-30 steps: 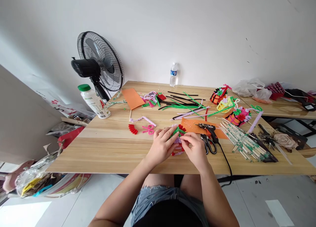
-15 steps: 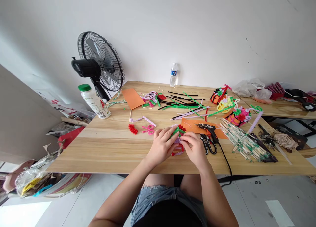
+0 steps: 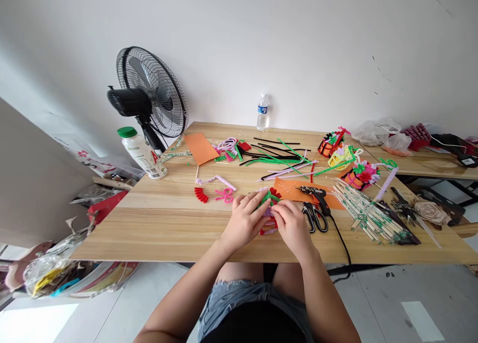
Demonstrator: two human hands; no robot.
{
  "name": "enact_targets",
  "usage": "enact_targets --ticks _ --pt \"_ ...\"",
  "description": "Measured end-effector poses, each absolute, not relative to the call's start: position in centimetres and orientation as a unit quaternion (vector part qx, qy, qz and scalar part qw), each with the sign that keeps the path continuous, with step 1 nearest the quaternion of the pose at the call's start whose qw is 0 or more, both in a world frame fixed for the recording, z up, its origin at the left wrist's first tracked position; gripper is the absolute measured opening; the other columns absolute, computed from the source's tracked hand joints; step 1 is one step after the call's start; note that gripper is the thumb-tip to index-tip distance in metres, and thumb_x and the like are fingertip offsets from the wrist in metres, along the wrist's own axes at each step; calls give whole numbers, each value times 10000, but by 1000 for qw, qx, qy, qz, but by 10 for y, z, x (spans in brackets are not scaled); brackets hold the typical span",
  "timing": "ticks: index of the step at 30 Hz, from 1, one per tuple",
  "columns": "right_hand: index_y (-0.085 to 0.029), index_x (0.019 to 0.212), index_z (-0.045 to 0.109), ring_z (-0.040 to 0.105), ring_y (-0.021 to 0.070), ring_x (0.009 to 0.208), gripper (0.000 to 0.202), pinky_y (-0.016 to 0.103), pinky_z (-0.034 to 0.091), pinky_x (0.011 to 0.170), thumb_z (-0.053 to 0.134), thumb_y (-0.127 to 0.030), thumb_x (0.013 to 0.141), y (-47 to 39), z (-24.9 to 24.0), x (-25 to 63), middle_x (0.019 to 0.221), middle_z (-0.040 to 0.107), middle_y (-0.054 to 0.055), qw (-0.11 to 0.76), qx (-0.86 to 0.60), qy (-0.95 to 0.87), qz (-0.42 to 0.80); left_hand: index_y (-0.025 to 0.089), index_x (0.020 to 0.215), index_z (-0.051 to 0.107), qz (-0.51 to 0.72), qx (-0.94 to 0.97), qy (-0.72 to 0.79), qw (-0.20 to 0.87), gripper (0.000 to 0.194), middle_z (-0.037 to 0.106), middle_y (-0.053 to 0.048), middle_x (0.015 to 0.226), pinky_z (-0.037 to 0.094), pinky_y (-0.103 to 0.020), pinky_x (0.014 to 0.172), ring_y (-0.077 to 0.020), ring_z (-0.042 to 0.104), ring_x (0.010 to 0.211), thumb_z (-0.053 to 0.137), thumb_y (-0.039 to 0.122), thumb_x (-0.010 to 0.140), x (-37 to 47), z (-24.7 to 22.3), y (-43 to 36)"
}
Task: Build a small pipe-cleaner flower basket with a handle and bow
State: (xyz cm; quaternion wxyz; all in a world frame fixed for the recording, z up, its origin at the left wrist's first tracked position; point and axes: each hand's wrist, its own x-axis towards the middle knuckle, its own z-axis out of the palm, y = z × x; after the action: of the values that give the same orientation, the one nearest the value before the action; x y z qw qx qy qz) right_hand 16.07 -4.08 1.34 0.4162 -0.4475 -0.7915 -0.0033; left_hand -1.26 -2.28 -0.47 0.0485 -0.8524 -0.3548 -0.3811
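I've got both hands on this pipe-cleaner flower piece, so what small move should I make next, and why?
I'd probably press the purple part gently with your right hand while your left hand steadies the pipe-cleaner flower piece. Your right fingertips are already at that part, your left hand lies across the piece, and the glue gun is set down.

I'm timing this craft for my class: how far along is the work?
Three colourful pieces at the right look done. The left hand and right hand are on a red, green and lilac piece, partly hidden. Perhaps left to attach: the pink bow and red ridged strip, lying loose on the table.
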Motion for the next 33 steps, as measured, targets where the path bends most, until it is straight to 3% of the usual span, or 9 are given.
enact_targets --ticks 33 --pt "-197 905 657 623 203 823 191 326 531 762 474 -159 942 -40 17 161 855 628 76 408 -454 -792 9 227 1308 527 -388 -849 -357 44 376 492 -130 1439 345 -439 951 -271 491 1242 521 262 934 -12 -8 -21"
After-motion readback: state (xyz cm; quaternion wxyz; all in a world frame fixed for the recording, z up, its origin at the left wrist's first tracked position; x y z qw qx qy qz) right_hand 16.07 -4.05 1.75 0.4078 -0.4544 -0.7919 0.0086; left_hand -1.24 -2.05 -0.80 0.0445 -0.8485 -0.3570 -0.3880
